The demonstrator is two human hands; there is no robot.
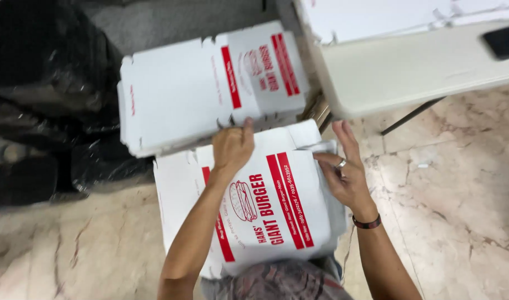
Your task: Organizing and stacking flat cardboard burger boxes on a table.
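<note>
A flat white cardboard box blank (277,205) with red stripes and a burger drawing rests on my lap, on top of a pile of the same blanks. My left hand (232,145) lies on its far edge, fingers curled over the top. My right hand (343,169), with a ring and a dark wristband, grips the right edge where a flap is folded. A second stack of flat blanks (182,89) sits just beyond, tilted.
A white table (410,66) stands at the upper right with a dark phone (504,40) on it. Black plastic bags (43,83) fill the left side. The floor is pale marble (460,183).
</note>
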